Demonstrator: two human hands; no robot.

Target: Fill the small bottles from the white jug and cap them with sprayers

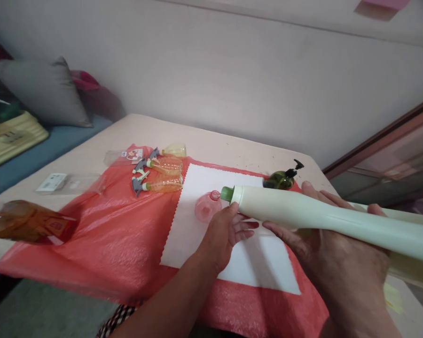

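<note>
— Pale green plastic, that long bottle point(324, 218). Who has it?

— The right hand point(334, 256) does. It lies under the bottle's body with the fingers curled up around the far side, gripping it, so the bottle sits nearly level above the white cloth point(197, 234), its green cap point(227, 193) pointing left.

— And the left hand point(225, 232)?

— Loosely cupped just below the bottle's neck, fingertips touching the underside. It steadies rather than grips; nothing is closed inside it.

— What lies by the cap?

— A small pink funnel point(206, 206), on the white cloth, just left of the cap and almost touching it. Beyond the bottle's neck lies a dark green pump bottle point(280, 180), on its side.

— Further out?

— The cloth lies on a red plastic sheet point(120, 234), which covers much of the pale surface point(232, 150). Well left of the cloth, at its far corner, several orange spray bottles point(162, 176) lie together. Far left, an amber bottle point(24, 225) is blurred at the sheet's edge. A grey pillow point(42, 91) lies on the bed past the surface.
</note>
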